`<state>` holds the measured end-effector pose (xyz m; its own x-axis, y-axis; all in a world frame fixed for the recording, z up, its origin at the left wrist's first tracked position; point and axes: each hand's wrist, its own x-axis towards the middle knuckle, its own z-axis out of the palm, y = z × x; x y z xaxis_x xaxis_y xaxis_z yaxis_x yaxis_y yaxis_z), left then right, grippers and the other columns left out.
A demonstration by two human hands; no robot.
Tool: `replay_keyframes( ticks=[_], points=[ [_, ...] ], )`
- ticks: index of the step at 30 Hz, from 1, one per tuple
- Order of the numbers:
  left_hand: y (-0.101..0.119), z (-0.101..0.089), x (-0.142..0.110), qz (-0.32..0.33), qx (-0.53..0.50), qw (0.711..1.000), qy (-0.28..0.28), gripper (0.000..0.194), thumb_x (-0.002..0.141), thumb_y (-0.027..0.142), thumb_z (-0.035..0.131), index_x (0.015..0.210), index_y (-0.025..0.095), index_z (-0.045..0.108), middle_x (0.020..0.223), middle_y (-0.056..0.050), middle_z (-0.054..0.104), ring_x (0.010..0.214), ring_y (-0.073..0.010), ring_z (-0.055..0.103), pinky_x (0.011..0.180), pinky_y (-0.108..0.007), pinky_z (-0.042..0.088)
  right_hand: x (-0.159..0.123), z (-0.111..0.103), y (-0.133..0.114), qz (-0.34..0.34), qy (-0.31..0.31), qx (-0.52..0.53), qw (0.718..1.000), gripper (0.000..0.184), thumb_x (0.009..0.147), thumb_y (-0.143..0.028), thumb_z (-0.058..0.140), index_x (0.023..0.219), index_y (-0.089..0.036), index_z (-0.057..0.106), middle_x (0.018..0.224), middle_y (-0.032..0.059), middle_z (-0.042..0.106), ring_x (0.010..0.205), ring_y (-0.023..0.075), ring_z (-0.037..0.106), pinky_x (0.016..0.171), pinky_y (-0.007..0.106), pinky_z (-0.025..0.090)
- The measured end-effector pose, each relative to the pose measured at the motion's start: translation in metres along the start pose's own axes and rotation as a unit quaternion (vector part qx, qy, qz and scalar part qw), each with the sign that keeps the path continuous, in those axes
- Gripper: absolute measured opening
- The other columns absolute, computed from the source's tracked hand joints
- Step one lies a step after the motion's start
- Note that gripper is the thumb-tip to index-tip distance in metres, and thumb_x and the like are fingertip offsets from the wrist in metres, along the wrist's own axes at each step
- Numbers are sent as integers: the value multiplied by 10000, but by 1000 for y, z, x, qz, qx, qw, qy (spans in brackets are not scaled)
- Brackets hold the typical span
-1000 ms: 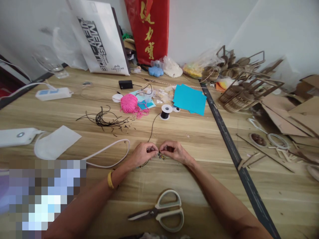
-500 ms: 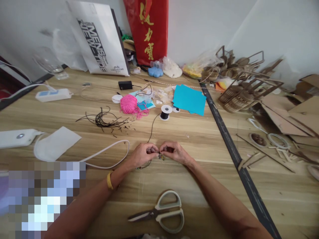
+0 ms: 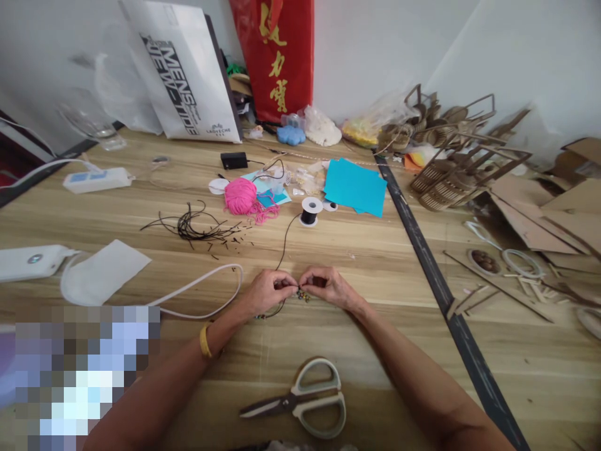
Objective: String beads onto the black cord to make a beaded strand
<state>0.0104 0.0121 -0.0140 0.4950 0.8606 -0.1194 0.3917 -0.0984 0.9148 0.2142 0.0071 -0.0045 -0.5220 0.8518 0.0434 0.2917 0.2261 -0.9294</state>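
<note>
A left hand (image 3: 267, 293) and right hand (image 3: 327, 286) pinch a beaded strand (image 3: 304, 295), seemingly unfinished. Black cord (image 3: 285, 242) appears uncut from its far spool (image 3: 309, 216); scissors (image 3: 292, 401) lie near.

Head-worn view: the tabletop (image 3: 385, 263) is viewed from above its near side, with the lens pitched forward and down. Left hand (image 3: 268, 291) and right hand (image 3: 330, 288) are framed below centre, at close range; scissors (image 3: 293, 399) are seen more steeply. Background wall (image 3: 366, 50) is caught along the top.
</note>
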Motion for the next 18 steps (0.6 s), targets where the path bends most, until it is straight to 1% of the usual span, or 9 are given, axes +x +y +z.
replay_keyframes(
  ticks=[11, 18],
  points=[
    [-1, 0, -1, 5, 4, 1000, -6, 224, 755, 291, 601, 827, 112, 716, 656, -25, 644, 588, -104, 523, 543, -191, 402, 0, 0, 1, -5, 4, 10, 1000, 187, 824, -306, 628, 819, -124, 671, 683, 10, 583, 573, 75, 483, 523, 179, 361],
    [3, -2, -1, 7, 11, 1000, -11, 212, 762, 269, 581, 800, 106, 713, 631, -19, 640, 560, -96, 511, 533, -190, 392, 0, 0, 2, -6, 2, 10, 1000, 194, 825, -314, 626, 822, -125, 669, 689, 10, 583, 578, 77, 480, 529, 183, 360]
  ],
)
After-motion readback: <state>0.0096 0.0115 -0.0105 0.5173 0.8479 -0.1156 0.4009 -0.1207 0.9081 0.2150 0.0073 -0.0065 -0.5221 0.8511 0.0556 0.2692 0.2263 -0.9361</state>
